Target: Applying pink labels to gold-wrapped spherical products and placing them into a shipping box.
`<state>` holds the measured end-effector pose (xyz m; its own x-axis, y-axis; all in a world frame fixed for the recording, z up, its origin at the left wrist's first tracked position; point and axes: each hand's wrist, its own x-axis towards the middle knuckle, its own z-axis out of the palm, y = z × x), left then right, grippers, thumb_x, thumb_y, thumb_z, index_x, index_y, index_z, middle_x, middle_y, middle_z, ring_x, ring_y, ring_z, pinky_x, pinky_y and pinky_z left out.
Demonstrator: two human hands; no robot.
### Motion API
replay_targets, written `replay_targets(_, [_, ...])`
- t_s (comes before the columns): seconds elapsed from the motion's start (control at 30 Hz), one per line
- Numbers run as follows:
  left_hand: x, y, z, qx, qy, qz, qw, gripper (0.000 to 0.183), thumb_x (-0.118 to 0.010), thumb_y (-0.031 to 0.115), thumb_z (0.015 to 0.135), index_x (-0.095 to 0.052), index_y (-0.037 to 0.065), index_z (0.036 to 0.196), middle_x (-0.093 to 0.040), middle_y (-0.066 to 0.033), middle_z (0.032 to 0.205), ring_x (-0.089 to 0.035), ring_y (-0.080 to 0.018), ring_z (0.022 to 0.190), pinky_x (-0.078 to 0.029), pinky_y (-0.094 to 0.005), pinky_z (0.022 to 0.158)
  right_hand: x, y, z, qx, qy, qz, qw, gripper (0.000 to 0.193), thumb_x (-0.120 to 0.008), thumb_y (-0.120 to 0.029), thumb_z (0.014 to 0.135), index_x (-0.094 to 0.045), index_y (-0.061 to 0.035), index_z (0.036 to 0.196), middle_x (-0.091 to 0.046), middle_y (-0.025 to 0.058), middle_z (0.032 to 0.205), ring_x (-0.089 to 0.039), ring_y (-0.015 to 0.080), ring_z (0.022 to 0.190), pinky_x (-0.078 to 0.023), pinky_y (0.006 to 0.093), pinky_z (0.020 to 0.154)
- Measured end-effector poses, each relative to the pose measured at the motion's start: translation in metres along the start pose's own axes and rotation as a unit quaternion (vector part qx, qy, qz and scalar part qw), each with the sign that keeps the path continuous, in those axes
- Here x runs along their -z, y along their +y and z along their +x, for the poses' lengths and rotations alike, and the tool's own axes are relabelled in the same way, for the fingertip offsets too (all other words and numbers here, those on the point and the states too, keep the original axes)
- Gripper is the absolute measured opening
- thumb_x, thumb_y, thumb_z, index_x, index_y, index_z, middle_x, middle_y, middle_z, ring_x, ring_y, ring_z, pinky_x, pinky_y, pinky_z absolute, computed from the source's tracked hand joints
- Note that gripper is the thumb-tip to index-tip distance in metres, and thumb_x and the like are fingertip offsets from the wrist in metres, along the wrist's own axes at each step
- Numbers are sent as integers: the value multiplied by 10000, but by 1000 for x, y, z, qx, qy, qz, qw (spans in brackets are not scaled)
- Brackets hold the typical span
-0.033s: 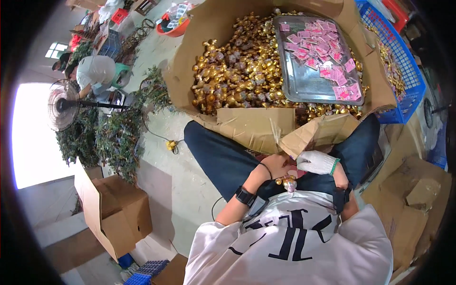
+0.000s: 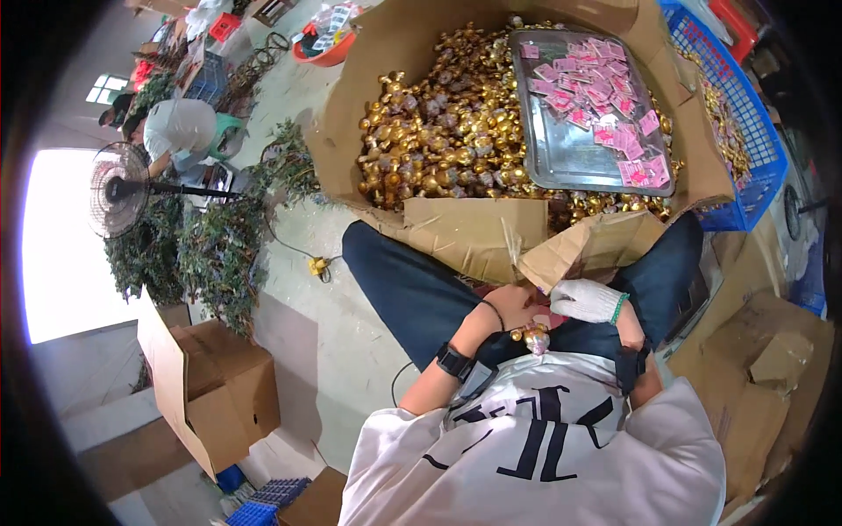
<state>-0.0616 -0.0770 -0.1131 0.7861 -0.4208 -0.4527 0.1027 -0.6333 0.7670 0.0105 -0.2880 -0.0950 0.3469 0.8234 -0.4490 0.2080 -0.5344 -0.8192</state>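
Note:
My bare left hand (image 2: 510,309) is over my lap with its fingers curled. Out of its near side sticks a small cluster of shiny gold baubles (image 2: 533,337) with a pale pinkish, glittery end. Right beside it is my right hand (image 2: 588,301) in a white knit glove with a green cuff edge, its fingers bent inward. Whatever those gloved fingers pinch is hidden. Something pinkish shows between the two hands, too small to name. A folded cardboard flap (image 2: 561,256) hangs just beyond my fingertips.
In front of my knees stands a big cardboard box (image 2: 342,114) heaped with gold baubles (image 2: 430,131). On the heap rests a metal tray (image 2: 561,162) with pink cards (image 2: 605,83). Around are a blue basket (image 2: 761,167), a fan (image 2: 118,188), an open carton (image 2: 232,403) and a bending person (image 2: 180,131).

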Motion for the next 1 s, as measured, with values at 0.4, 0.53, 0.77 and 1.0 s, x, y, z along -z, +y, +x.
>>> replay_targets(0.4, [-5,-7,-9,-20,-39,-11,999,316,-472,227,870,-551,29,1103,-642,-217,915,-625,-361,833,-491,-407,739,7,-42,-11,-57,24,-89,994,301,-516,-342,883,-587,-50,889,-620,193,817,-600,386,788,-459,471,666])
replay_targets(0.53, [-12,-30,8,-19,-119,145,982,339,-454,216,891,-566,42,1160,-631,-204,986,-614,-342,906,-495,-396,771,6,-46,-19,-13,21,-69,997,256,-536,-309,875,-583,-64,931,-626,175,830,-610,372,783,-465,456,660])
replay_targets(0.77, [-24,-52,11,-68,-127,209,967,348,-384,225,923,-587,46,1143,-590,-211,1112,-585,-364,1000,-478,-405,860,9,-11,-2,78,-89,40,992,218,-543,-257,883,-583,-52,947,-631,130,845,-620,273,765,-472,365,682])
replay_targets(1.0, [-17,-39,13,-15,-127,192,973,344,-384,237,928,-606,48,1110,-618,-223,1010,-602,-376,941,-481,-417,833,10,-12,-4,66,-104,49,991,213,-580,-251,875,-579,-44,925,-626,125,831,-614,270,746,-467,362,665])
